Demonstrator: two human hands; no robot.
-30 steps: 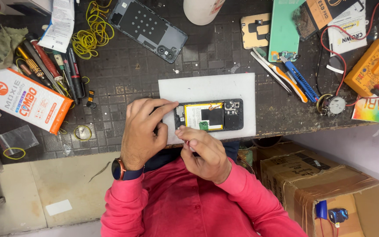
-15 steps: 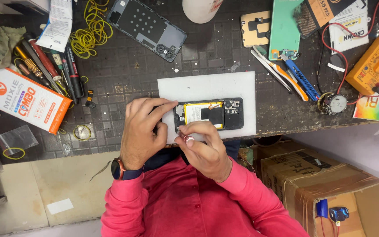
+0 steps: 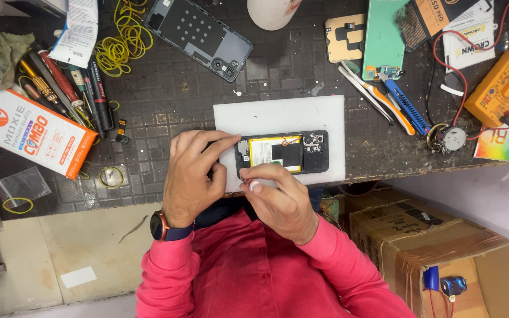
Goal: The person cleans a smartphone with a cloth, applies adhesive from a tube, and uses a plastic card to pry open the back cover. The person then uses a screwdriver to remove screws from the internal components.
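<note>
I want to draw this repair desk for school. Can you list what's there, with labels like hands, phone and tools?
Left hand: rests on the left end of the opened black phone with a yellow battery
Right hand: at the phone's near edge, fingertips pinched together
Under the phone: white rectangular mat
Loose cover: dark grey phone back panel, top of desk
Meter: orange multimeter with red leads, far right
Tools: blue-handled cutters
Floor: brown cardboard box

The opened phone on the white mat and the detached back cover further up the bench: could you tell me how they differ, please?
The opened phone lies level on the white mat, innards exposed, with the left hand and right hand on it. The back cover lies slanted on the dark bench, untouched, a bare grey shell. Both are flat, rounded rectangles.
</note>
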